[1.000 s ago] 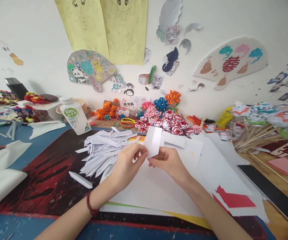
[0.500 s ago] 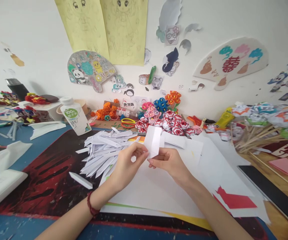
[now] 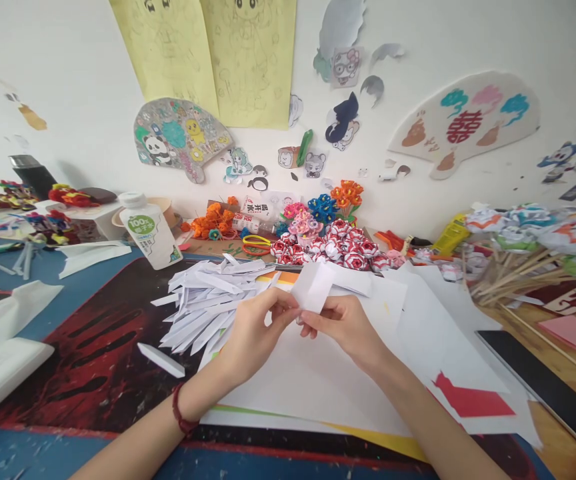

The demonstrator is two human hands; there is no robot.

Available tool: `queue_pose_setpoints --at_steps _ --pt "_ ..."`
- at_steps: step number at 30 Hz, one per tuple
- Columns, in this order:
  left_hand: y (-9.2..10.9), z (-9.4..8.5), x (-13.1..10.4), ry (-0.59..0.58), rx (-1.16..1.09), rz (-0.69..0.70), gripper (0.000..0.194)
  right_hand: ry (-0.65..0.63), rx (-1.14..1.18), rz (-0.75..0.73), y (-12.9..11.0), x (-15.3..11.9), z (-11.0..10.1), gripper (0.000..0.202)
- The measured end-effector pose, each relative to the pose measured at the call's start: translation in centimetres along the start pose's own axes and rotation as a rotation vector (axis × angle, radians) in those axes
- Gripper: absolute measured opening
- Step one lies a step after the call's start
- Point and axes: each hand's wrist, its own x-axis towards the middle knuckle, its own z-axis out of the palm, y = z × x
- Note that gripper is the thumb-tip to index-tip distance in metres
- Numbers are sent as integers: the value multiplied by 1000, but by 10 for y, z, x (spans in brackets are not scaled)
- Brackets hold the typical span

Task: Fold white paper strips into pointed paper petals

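A small white piece of paper (image 3: 313,285), creased along its length, is held up between my two hands over the white sheets (image 3: 313,380). My left hand (image 3: 261,323) pinches its lower left corner with thumb and fingertips. On the other side my right hand (image 3: 345,323) grips the lower right edge, thumb in front, with the other fingers partly hidden behind the paper. Left of my hands lies a heap of folded white paper strips (image 3: 208,300). One single folded strip (image 3: 161,361) rests apart on the dark red and black mat (image 3: 88,353).
A white bottle (image 3: 151,232) stands behind the mat. Along the wall are red-and-white paper flowers (image 3: 341,245) and orange flowers (image 3: 213,221). At right lie a black phone-like slab (image 3: 543,387), red paper scraps (image 3: 473,398) and wooden sticks (image 3: 513,277). A white case (image 3: 5,377) sits at left.
The small paper has tilted to the right and its fold has opened wider, so it looks broader. My fingertips have shifted slightly together at its lower edge.
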Motion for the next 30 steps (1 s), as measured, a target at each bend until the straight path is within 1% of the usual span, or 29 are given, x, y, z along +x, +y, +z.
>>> queue_pose_setpoints --at_steps 5,12,16,22,30 --pt "-2 0 0 8 28 12 6 -32 10 15 -3 0 0 21" --pt "-2 0 0 7 53 -33 10 -61 1 49 -1 0 1 24" --pt "-3 2 -1 11 50 -70 10 -58 -12 52 0 0 1 26" --pt "-3 5 -4 40 45 -79 10 -57 -5 57 2 -1 2 28" --pt "-3 5 -5 44 90 -36 11 -27 -33 47 3 0 3 27"
